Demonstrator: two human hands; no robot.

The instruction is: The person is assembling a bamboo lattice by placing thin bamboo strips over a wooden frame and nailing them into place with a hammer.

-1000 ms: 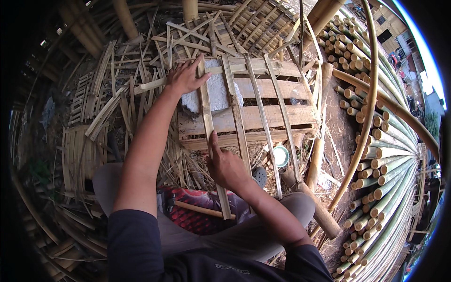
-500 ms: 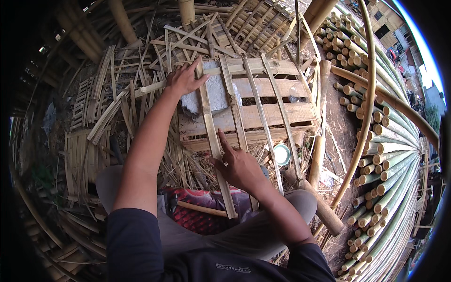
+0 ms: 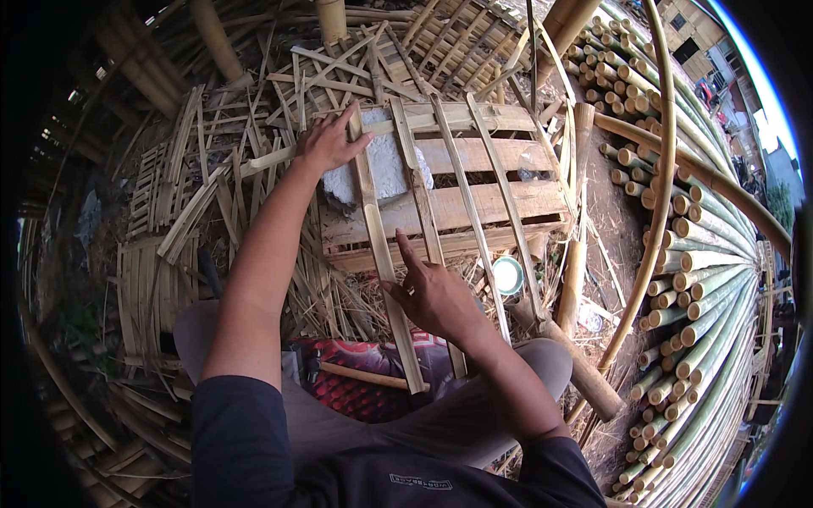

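A frame of several long bamboo strips rests over a slatted wooden crate (image 3: 500,203), its lower ends reaching toward my lap. At the far left corner, my left hand (image 3: 329,142) grips the leftmost bamboo strip (image 3: 378,233) where it crosses a bamboo crosspiece (image 3: 271,161); some of its fingertips are hidden. My right hand (image 3: 436,296) is beside the lower half of that strip, index finger stretched out and thumb apart at the strip's edge, the other fingers curled. Beneath the strips, a pale grey block (image 3: 389,173) sits on the crate.
A wooden-handled tool (image 3: 364,375) lies on red and dark cloth by my lap. Right of the frame are a round bowl (image 3: 508,275) and a thick bamboo piece (image 3: 584,372). Stacked bamboo poles (image 3: 703,313) fill the right side. Split bamboo scraps (image 3: 203,203) litter the left.
Both hands keep nearly the same places on the frame. The view has shifted very slightly; nothing has been taken up or let go.
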